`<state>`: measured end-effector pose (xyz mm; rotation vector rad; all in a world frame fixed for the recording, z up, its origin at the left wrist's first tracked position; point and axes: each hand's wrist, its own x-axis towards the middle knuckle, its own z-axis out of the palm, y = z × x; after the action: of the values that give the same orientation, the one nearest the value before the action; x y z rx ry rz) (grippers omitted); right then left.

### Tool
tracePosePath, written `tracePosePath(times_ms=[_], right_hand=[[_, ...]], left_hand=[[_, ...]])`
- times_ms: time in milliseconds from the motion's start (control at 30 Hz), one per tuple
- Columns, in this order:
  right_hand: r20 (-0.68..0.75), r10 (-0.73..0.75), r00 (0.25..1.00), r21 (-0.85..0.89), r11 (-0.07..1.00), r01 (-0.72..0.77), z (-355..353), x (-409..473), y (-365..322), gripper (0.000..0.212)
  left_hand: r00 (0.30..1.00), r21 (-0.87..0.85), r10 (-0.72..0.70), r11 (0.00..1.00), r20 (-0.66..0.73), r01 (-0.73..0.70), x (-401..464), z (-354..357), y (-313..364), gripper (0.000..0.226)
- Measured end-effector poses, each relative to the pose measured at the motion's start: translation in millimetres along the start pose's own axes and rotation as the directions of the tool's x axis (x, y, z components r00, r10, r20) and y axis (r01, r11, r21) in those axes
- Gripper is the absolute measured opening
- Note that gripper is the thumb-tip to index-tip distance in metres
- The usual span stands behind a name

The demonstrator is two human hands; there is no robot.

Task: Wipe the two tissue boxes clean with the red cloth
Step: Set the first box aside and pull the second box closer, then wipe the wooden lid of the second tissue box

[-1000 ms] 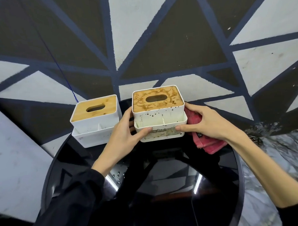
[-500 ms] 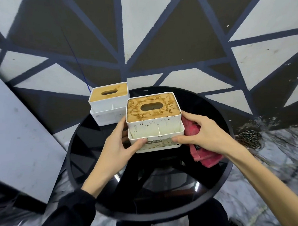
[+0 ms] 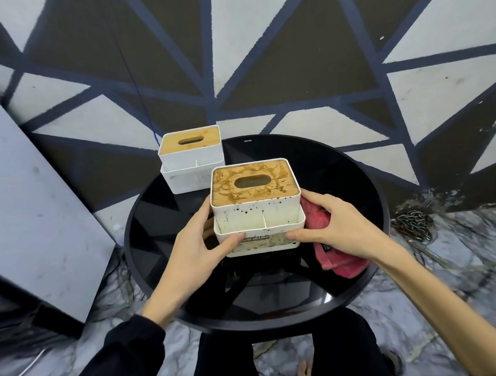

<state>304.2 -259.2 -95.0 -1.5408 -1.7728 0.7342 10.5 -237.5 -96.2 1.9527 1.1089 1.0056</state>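
Your left hand (image 3: 197, 247) covers the left wall of the stained tissue box (image 3: 256, 204), and its fingers go out of sight behind that box. Your right hand (image 3: 332, 232) lies over the middle of the red cloth (image 3: 339, 262), so whether its fingers pinch the cloth can't be told. The printed label on the box front is partly under your left thumb and too smeared to read. The black tag on the cloth is too small to read
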Motion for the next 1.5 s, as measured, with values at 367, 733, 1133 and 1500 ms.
tracePosePath(times_ms=[367,733,1133,1500], right_hand=[[-0.067,0.099,0.993,0.167,0.982,-0.087,-18,-12,-2,0.092],[-0.307,0.135,0.942,0.218,0.973,-0.069,-29,15,-34,0.047],[-0.225,0.010,0.974,-0.232,0.971,-0.063,-25,45,-62,0.044],[-0.001,0.148,0.989,-0.633,0.766,-0.115,-24,62,-89,0.037]], left_hand=[[0.997,0.077,-0.030,0.996,-0.064,0.035,15,-13,-14,0.087],[0.950,0.032,-0.104,0.995,0.295,0.099,90,-34,-33,0.139],[0.957,0.048,-0.061,0.998,0.282,0.050,100,-30,-37,0.135],[0.963,0.076,-0.026,0.997,0.268,0.006,100,-28,-35,0.116]])
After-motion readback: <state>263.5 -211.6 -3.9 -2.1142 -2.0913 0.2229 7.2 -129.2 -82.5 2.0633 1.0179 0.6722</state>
